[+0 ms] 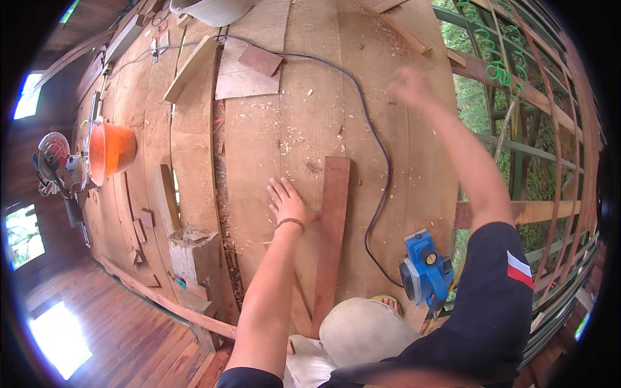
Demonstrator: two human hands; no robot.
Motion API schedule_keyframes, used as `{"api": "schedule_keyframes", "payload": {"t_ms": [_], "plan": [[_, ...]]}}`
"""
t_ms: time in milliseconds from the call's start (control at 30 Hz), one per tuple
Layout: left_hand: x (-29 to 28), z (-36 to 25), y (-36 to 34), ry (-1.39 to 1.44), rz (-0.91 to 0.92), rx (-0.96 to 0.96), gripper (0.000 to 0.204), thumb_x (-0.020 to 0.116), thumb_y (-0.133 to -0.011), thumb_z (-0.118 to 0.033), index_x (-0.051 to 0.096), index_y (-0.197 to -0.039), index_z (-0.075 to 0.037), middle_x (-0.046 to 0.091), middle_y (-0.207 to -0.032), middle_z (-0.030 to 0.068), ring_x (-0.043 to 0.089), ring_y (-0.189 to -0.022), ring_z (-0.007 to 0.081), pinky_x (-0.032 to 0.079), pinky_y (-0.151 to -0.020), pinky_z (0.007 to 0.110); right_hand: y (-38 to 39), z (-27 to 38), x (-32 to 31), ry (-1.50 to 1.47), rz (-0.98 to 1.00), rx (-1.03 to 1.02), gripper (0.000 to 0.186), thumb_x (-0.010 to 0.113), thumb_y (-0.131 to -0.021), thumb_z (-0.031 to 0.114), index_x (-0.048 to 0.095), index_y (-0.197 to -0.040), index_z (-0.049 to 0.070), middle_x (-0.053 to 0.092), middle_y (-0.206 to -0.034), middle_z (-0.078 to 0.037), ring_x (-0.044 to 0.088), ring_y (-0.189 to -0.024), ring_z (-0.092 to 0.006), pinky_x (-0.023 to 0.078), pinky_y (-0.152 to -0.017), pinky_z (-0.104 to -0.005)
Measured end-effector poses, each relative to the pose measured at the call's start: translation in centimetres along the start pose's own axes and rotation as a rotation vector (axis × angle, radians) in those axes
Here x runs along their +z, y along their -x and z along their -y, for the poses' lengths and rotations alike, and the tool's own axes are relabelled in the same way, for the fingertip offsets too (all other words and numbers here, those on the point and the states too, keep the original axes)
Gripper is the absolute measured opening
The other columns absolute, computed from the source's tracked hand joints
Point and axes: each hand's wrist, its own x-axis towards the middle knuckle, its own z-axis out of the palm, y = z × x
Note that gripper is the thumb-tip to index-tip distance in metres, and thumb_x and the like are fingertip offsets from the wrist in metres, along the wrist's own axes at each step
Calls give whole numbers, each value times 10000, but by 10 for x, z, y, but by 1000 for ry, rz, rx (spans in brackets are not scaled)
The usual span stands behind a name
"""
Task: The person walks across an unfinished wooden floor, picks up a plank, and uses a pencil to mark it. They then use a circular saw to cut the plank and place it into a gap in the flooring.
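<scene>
My left hand [289,205] lies with its fingers spread on the wooden boards, its thumb side close to a reddish-brown wooden plank [334,220]. That plank runs lengthwise toward my knee. Farther off to the right, my right hand [413,89] is stretched out over the boards near their right edge. Motion smears its fingers, so whether it holds anything cannot be made out. A blue electric planer [425,268] sits to the right of my knee, with a black cord [387,169] curving away from it across the boards.
An orange bucket [113,152] and a circular saw [57,157] are at the left. A weathered post [195,258] rises nearby. Wood offcuts [192,69] and shavings litter the boards. Past the right edge are green metal bars [537,152] and a coiled green hose [498,73].
</scene>
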Motion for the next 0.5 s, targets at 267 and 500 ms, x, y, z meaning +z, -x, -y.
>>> {"api": "schedule_keyframes", "payload": {"t_ms": [267,500], "plan": [[6,3,-6,23,3,6,1403,907,-618,-408,-66,-1513,63,-124,-1583,300,-60,-1483,458,195,-1158,610,-134,-84,-43,476,-151,388,771,731,-816,365,411,-1416,1,436,-1438,-250,431,-1335,-393,388,-1095,-452],[8,2,-10,29,22,-4,1397,899,-628,-408,-76,-1510,64,-133,-1581,302,-75,-1484,451,192,-1154,618,-116,-47,-35,587,108,428,730,758,-765,332,453,-1339,-1,468,-1383,-262,464,-1289,-407,413,-1072,-459]]}}
